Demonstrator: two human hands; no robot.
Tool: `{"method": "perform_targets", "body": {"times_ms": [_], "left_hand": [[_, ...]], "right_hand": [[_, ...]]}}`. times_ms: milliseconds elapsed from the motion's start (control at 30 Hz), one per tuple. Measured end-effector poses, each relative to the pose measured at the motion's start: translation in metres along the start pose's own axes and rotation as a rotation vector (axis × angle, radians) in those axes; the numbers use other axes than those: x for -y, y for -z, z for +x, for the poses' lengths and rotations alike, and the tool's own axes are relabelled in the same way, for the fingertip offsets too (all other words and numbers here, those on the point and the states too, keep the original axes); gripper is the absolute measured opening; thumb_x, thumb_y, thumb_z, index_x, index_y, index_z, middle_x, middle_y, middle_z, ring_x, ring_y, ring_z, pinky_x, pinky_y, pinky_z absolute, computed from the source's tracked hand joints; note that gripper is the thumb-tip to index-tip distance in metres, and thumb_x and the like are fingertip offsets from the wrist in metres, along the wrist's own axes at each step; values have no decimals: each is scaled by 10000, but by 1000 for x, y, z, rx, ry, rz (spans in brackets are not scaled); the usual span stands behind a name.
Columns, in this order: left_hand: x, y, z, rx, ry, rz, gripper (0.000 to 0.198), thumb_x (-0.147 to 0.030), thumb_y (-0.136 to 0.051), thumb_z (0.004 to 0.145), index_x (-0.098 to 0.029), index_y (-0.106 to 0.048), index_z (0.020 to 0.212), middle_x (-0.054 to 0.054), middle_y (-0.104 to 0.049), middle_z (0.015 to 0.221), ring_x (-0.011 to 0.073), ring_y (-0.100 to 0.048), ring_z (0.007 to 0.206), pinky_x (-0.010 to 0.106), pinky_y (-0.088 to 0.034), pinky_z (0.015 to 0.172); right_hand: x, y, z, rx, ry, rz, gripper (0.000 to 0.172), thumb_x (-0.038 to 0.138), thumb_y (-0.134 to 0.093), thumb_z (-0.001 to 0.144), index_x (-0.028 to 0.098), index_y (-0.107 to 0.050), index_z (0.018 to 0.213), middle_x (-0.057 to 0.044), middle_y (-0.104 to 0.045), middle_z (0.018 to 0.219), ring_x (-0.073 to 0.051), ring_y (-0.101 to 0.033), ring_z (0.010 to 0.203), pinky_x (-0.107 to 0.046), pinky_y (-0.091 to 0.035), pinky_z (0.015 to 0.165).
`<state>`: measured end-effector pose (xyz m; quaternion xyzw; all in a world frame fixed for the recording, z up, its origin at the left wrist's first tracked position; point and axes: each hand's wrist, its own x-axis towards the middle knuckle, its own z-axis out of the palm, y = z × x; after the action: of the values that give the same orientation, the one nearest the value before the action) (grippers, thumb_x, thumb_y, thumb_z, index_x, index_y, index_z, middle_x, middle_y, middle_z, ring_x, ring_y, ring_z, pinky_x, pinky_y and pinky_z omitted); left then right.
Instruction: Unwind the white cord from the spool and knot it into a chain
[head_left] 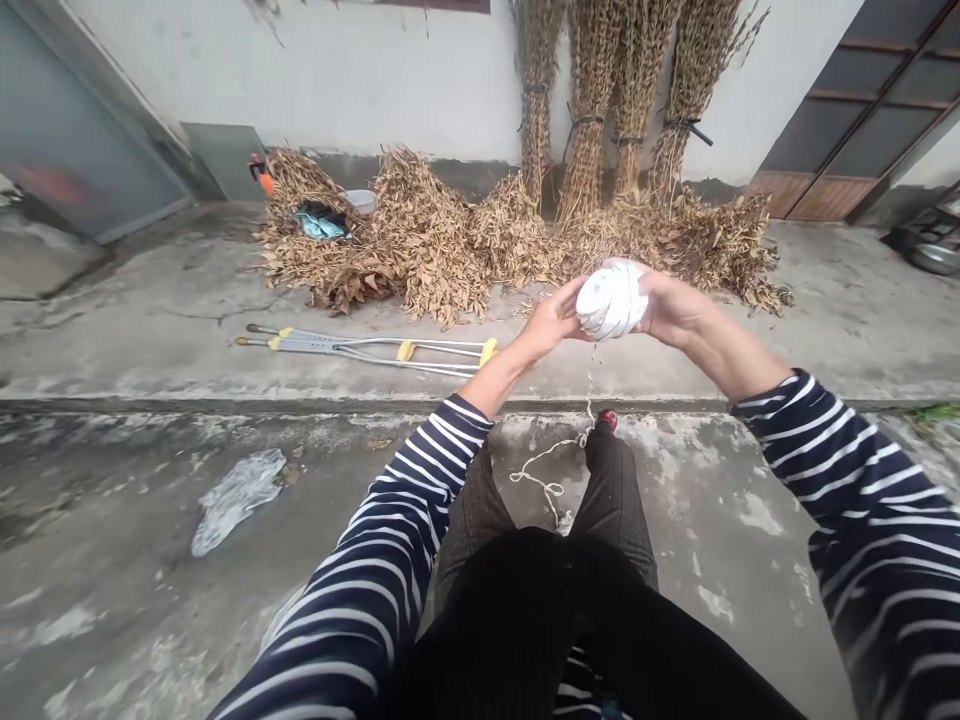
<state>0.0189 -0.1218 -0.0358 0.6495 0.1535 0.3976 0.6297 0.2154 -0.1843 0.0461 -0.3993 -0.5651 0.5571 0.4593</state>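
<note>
remotely, i have left hand (553, 322) and right hand (673, 305) clamped on opposite sides of round white cord ball (611, 302), held up in air. loose thin white cord strand (553, 489) lies looped on grey concrete ground (697, 500) between dark-trousered legs (613, 500). silver metal crutches (341, 348) with yellow grips (406, 350) lie left; dry brown leaf heaps (435, 235) beyond.

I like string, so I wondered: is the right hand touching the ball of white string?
Touching. The head view shows the right hand against the right side of the ball of white string, with no gap.
</note>
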Motion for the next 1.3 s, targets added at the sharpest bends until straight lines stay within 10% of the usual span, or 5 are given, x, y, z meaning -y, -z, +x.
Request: {"method": "perform_targets", "body": {"times_ms": [333, 733, 967, 1300], "left_hand": [[42, 6, -36, -21, -13, 77, 598, -517, -842, 772, -192, -736, 1263, 136, -692, 1398, 286, -625, 1323, 461, -413, 1190], [15, 12, -50, -45, 122, 291, 326, -432, -761, 829, -118, -785, 912, 79, -770, 914, 177, -687, 903, 323, -517, 882], [-7, 19, -46, 231, 246, 323, 231, -356, -705, 834, -137, -754, 779, 30, -702, 728, 148, -655, 784, 305, -489, 880], [-6, 23, -51, 382, 284, 416, 172, -312, -716, 806, -151, -775, 797, 9, -704, 710, 127, -623, 742, 282, -459, 845]], "right_hand": [[-53, -20, -43, 10, -260, 117, 614, 187, -723, 560, 245, -706, 1171, -7, -697, 954, -153, -612, 751, -241, -521, 560], [-72, -47, -73, 4, -105, 25, 610, 153, -691, 564, 295, -756, 1153, 16, -713, 1022, -178, -590, 915, -275, -470, 768], [-89, -51, -83, 54, -10, 34, 693, 229, -768, 613, 330, -698, 1296, -6, -728, 1273, -265, -597, 1239, -422, -432, 1105], [-95, -52, -97, -57, -63, 170, 606, 172, -753, 523, 278, -752, 1119, 5, -730, 1021, -192, -607, 902, -277, -469, 789]]}}
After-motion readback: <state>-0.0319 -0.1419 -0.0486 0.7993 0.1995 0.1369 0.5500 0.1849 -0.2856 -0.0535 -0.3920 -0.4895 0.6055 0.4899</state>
